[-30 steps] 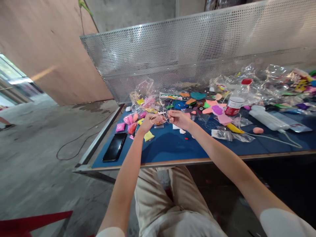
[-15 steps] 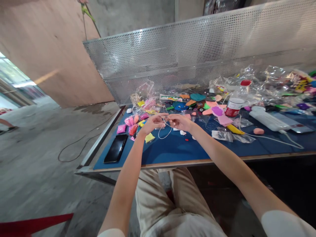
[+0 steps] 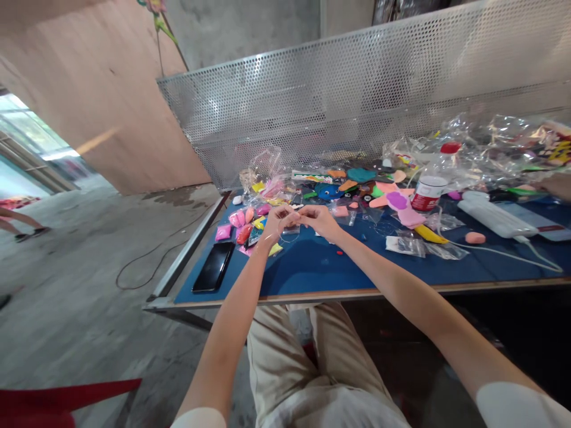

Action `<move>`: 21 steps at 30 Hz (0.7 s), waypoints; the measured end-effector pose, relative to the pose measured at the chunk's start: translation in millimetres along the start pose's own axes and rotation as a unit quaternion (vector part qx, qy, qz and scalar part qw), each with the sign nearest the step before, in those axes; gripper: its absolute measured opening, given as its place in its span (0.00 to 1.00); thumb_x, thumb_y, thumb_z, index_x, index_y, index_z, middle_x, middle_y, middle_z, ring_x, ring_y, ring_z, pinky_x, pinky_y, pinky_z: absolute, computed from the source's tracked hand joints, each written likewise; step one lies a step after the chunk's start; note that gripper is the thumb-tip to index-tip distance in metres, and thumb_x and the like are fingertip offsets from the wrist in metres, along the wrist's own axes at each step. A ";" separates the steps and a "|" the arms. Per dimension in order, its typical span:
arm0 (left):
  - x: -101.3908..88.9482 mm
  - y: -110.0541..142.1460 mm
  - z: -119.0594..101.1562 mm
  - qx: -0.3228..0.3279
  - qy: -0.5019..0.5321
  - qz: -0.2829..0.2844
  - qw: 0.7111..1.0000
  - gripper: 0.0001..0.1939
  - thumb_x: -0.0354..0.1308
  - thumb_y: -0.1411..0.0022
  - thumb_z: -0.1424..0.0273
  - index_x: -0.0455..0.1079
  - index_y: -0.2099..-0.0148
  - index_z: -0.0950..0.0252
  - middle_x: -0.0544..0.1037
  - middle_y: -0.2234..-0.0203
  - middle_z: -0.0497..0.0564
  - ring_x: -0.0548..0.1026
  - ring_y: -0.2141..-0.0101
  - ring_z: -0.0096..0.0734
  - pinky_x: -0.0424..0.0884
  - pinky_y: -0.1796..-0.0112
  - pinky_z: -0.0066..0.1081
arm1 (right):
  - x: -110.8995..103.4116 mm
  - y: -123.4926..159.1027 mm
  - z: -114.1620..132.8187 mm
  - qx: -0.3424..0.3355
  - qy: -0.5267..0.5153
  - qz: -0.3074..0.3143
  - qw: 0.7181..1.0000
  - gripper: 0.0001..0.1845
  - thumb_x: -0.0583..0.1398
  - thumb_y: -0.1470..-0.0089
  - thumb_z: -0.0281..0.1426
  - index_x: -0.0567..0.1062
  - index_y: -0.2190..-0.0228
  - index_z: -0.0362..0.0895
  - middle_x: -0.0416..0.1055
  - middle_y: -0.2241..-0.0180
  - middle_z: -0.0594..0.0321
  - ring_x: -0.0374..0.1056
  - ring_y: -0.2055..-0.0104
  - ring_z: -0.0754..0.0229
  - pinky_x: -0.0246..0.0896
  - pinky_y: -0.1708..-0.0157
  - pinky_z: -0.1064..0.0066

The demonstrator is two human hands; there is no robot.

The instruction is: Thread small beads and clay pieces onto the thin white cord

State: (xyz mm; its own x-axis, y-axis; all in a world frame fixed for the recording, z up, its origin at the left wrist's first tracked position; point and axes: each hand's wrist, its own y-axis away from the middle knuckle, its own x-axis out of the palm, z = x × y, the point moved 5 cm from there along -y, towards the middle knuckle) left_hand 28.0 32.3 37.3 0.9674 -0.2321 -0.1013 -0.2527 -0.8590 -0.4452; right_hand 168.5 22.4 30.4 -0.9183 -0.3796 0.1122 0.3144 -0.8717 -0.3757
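My left hand [image 3: 279,223] and my right hand [image 3: 320,221] meet above the blue tabletop, fingertips pinched close together. Between them runs a thin pale cord [image 3: 291,241], its loop hanging under the fingers and across my left hand; whether it is wire or string I cannot tell. Small packets of pink clay [image 3: 223,232] and a red packet [image 3: 244,234] lie just left of my left hand. A yellow packet [image 3: 275,249] is partly hidden behind my left wrist. Near my right forearm is a tiny red piece [image 3: 339,253].
A black phone [image 3: 213,267] lies at the table's left end. To the right are a red-capped bottle [image 3: 427,191], a pink and purple clay shape [image 3: 400,205], a white power bank [image 3: 495,215] with a cable, and crumpled clear bags. Another person's hand [image 3: 559,187] shows at the right edge.
My hands have drawn closer together, and the cord's loop has swung toward my left hand. Another person's hand has come in at the right edge. The view has shifted slightly.
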 end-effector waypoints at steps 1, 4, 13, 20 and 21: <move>0.6 -0.3 1.2 0.000 0.009 -0.014 1.000 0.25 0.72 0.49 0.48 0.68 0.74 0.64 0.66 0.82 0.42 0.62 0.80 0.20 0.60 0.77 0.26 | 0.5 1.0 2.5 -0.011 0.008 -0.005 1.000 0.18 0.74 0.59 0.45 0.80 0.74 0.45 0.76 0.75 0.65 0.67 0.73 0.63 0.62 0.70 0.71; 5.0 -1.1 4.5 -0.004 0.037 -0.029 0.999 0.25 0.71 0.49 0.46 0.70 0.70 0.62 0.61 0.83 0.40 0.59 0.82 0.19 0.57 0.79 0.25 | 1.8 2.5 7.8 -0.027 0.020 0.001 0.999 0.18 0.73 0.57 0.46 0.79 0.74 0.46 0.76 0.75 0.65 0.67 0.71 0.62 0.64 0.67 0.70; 5.6 5.9 6.9 -0.080 0.139 0.069 0.985 0.33 0.77 0.56 0.55 0.76 0.48 0.59 0.64 0.76 0.41 0.65 0.77 0.21 0.65 0.73 0.26 | 8.6 3.4 -0.1 0.105 -0.177 0.116 0.972 0.22 0.77 0.61 0.42 0.75 0.75 0.42 0.66 0.78 0.68 0.59 0.75 0.68 0.57 0.73 0.74; 10.1 9.4 -2.8 -0.155 0.266 0.128 0.943 0.36 0.71 0.57 0.71 0.75 0.41 0.60 0.66 0.77 0.40 0.61 0.80 0.17 0.62 0.73 0.25 | 9.0 7.6 -2.7 0.156 -0.227 0.189 0.943 0.19 0.75 0.56 0.37 0.74 0.75 0.40 0.64 0.79 0.68 0.56 0.77 0.70 0.56 0.75 0.76; 10.2 9.0 -2.8 -0.159 0.271 0.125 0.941 0.35 0.70 0.56 0.72 0.75 0.42 0.60 0.66 0.77 0.41 0.61 0.81 0.17 0.62 0.74 0.25 | 8.8 7.8 -2.0 0.155 -0.232 0.194 0.940 0.19 0.75 0.55 0.37 0.73 0.76 0.40 0.64 0.79 0.68 0.55 0.77 0.70 0.56 0.75 0.76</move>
State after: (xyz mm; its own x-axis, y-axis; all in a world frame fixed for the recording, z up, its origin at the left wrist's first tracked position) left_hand 35.5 20.9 34.7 0.7480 -0.5697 0.3405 -0.5469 -0.8197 -0.1699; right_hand 162.4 13.0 26.6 -0.5388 -0.7193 0.4384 0.7251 -0.6609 -0.1932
